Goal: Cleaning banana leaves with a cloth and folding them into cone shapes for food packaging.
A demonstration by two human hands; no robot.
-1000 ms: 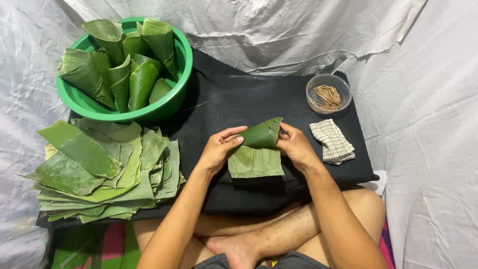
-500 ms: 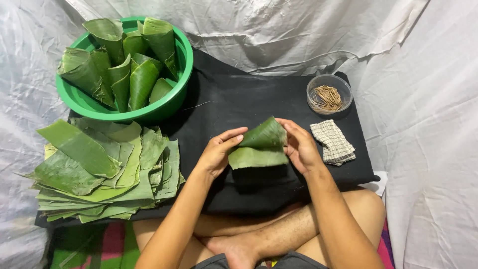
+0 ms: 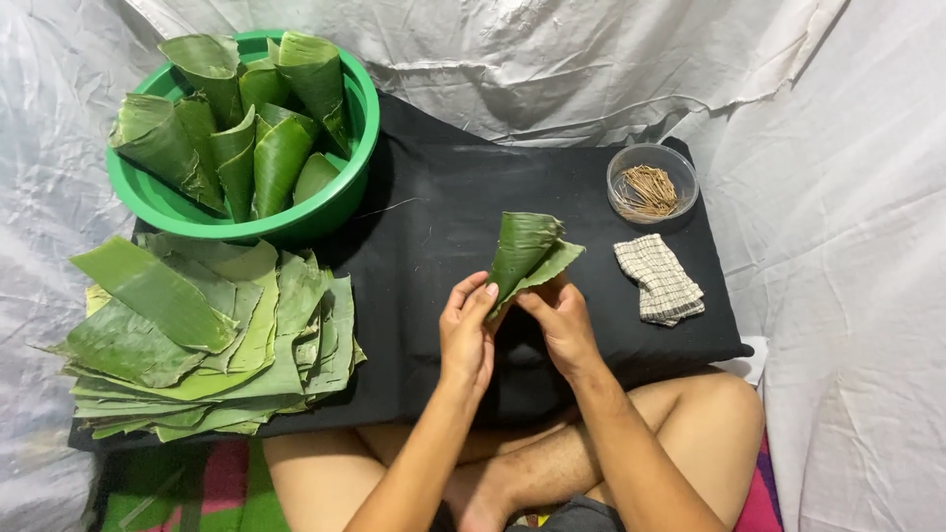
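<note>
A second ago the leaf piece lay half flat under my palms, one end curled; now I have lifted it clear of the black cloth (image 3: 443, 227) and it stands as a rolled cone (image 3: 522, 254), mouth up and tilted away from me, point down between my fingers. The roll looks closed into shape, though one loose flap sticks out on the right side of the mouth, so by my judgement the forming is nearly done and the seam is not yet fastened.

Nearest me are my crossed legs. Above them my left hand (image 3: 467, 330) pinches the lower left edge of the cone with thumb and forefinger, closed tight on the leaf. My right hand (image 3: 562, 320) grips the tip from the other side, fingers folded around it. Both hands hold it above the cloth, just in front of my knees.

To my left lies the stack of flat leaf pieces (image 3: 207, 340), untouched. To my right sits a folded checked rag (image 3: 658, 279), well apart from my hands. Beyond it stands a small clear bowl of thin brown sticks (image 3: 650, 187). Farthest off, at the left corner, the green basin (image 3: 345, 192) holds finished cones (image 3: 256, 128) standing mouth up.
</note>
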